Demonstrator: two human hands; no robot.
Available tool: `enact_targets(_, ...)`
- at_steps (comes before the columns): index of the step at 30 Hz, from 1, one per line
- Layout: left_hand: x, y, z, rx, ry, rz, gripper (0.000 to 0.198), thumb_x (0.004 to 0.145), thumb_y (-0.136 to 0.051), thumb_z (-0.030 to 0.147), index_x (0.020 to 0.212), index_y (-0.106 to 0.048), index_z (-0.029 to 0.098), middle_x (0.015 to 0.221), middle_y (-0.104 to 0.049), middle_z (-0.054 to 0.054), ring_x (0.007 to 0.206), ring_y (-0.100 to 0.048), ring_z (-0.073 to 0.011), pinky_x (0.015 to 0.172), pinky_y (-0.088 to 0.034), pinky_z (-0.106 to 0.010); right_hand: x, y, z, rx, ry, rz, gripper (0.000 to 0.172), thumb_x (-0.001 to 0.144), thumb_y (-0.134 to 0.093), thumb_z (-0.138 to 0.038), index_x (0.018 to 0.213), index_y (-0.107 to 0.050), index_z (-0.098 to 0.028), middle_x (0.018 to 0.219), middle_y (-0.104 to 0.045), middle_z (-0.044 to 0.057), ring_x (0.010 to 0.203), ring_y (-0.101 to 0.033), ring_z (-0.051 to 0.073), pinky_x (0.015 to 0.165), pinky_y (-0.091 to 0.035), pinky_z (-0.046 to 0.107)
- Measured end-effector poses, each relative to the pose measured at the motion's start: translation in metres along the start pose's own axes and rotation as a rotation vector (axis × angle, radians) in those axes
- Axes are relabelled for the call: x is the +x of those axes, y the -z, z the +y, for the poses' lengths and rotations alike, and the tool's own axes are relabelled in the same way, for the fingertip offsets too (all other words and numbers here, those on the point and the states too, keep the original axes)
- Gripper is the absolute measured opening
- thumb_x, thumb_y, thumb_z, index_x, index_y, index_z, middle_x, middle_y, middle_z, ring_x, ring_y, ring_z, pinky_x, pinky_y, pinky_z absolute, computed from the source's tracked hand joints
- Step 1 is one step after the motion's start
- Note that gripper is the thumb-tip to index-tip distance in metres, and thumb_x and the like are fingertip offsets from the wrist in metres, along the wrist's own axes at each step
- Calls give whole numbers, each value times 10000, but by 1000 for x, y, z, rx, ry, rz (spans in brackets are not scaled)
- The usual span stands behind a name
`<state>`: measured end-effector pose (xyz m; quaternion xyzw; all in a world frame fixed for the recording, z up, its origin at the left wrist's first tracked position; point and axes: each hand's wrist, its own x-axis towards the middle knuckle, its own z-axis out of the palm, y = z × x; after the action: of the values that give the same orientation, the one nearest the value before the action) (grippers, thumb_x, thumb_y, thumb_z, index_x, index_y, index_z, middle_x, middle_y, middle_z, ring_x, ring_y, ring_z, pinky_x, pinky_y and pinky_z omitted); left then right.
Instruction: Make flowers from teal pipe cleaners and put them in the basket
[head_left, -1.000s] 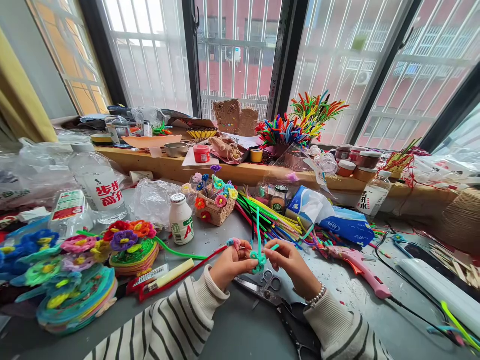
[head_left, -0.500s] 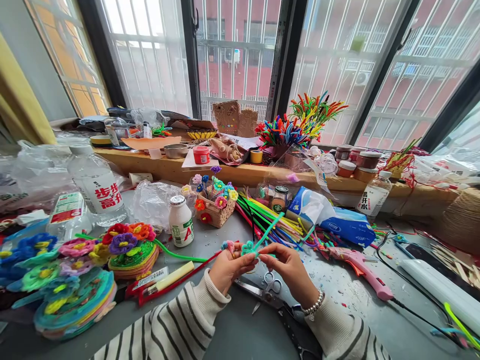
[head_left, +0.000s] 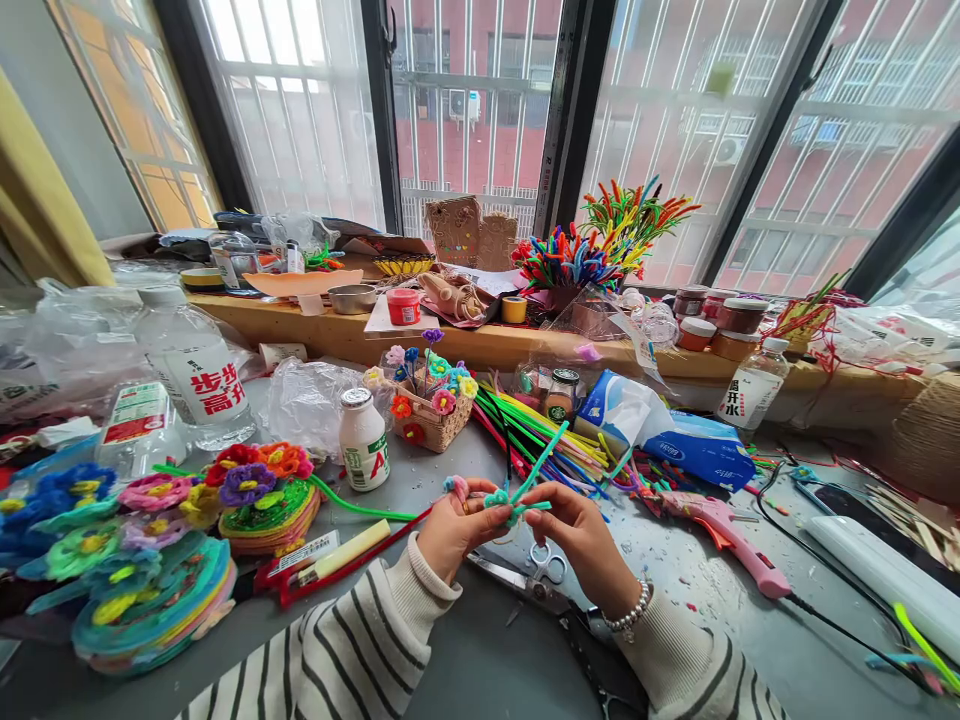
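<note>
Both my hands meet over the grey table, low in the middle of the head view. My left hand (head_left: 454, 535) pinches the coiled end of a teal pipe cleaner (head_left: 525, 485) and also carries a small pink fuzzy piece (head_left: 454, 487) on top of its fingers. My right hand (head_left: 581, 530) pinches the same teal pipe cleaner from the right. One loose end sticks up and to the right; a short end points right over my right fingers. Scissors (head_left: 536, 575) lie on the table just under my hands.
Stacks of finished pipe-cleaner flowers (head_left: 142, 570) lie at the left. A small white bottle (head_left: 363, 440), a flower basket (head_left: 427, 405), a bundle of coloured pipe cleaners (head_left: 547, 445), a blue tissue pack (head_left: 675, 445) and a pink glue gun (head_left: 724, 535) surround my hands.
The teal pipe cleaner's long end swung from upright to leaning right, and a short end now juts right. My hands shifted slightly while twisting it.
</note>
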<state>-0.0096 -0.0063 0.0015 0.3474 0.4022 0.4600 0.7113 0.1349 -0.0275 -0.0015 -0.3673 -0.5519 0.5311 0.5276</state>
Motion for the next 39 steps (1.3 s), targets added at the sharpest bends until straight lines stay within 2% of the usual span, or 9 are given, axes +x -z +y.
enact_targets(6, -2, -1, 0, 58, 80, -33, 383, 450, -706, 169, 697, -414, 154, 530, -590, 25, 534, -584, -124, 566, -444, -252, -1, 0, 1, -46, 50, 20, 167, 670, -540, -300, 618, -607, -156, 631, -496, 0, 507, -433, 77, 470, -362, 205)
enact_targets(10, -3, -2, -2, 90, 106, -35, 402, 449, -705, 162, 711, -400, 157, 544, -610, 9, 556, -590, -138, 563, -432, -256, -1, -2, 1, -25, -30, 11, 178, 675, -535, -315, 688, -594, -148, 525, -524, -14, 457, -458, 81, 481, -374, 220)
enact_targets(13, -2, -2, -4, 107, 106, -32, 422, 441, -708, 152, 723, -393, 156, 541, -613, 9, 527, -584, -128, 554, -431, -255, 1, -4, 3, 30, -55, 60, 186, 640, -577, -305, 751, -541, -160, 548, -553, -20, 462, -481, 86, 473, -383, 218)
enact_targets(19, -5, -4, -5, 36, 90, -44, 370, 475, -690, 131, 701, -398, 153, 594, -618, -9, 597, -593, -136, 623, -441, -274, 2, -2, 6, 14, -23, 131, 226, 626, -584, -340, 596, -456, -155, 513, -533, -23, 442, -455, 74, 448, -373, 206)
enact_targets(25, -1, -1, -6, -7, 99, -32, 338, 488, -682, 116, 691, -414, 152, 606, -593, 10, 590, -584, -122, 644, -450, -277, 3, 1, 8, 7, -5, 173, 184, 644, -569, -326, 678, -534, -148, 620, -565, 1, 532, -516, 102, 538, -425, 242)
enact_targets(29, 2, 2, -8, 14, 89, -2, 352, 471, -691, 124, 676, -407, 157, 592, -584, 22, 578, -580, -117, 631, -453, -273, 3, 2, 9, -44, -11, 145, 206, 658, -550, -319, 785, -583, -160, 717, -587, 24, 610, -535, 129, 585, -444, 269)
enact_targets(33, 3, 4, -10, 17, 118, -5, 335, 495, -679, 138, 685, -403, 158, 598, -584, 16, 587, -577, -114, 628, -455, -270, 1, 2, 8, -320, 127, 107, 186, 706, -499, -271, 847, -594, -197, 784, -574, 42, 711, -523, 155, 594, -442, 261)
enact_targets(36, 2, 4, -10, 34, 136, -11, 313, 518, -664, 154, 692, -403, 162, 603, -583, 10, 599, -580, -125, 630, -455, -275, 0, 1, 7, -530, 279, 71, 206, 753, -431, -217, 881, -593, -228, 786, -550, 48, 714, -509, 150, 621, -422, 257)
enact_targets(39, 0, 1, -7, 65, 136, 0, 303, 527, -654, 168, 693, -401, 165, 614, -587, 1, 613, -584, -138, 623, -455, -273, -2, 0, 7, -633, 373, 47, 257, 777, -376, -176, 936, -567, -242, 776, -516, 50, 705, -492, 147, 629, -407, 256)
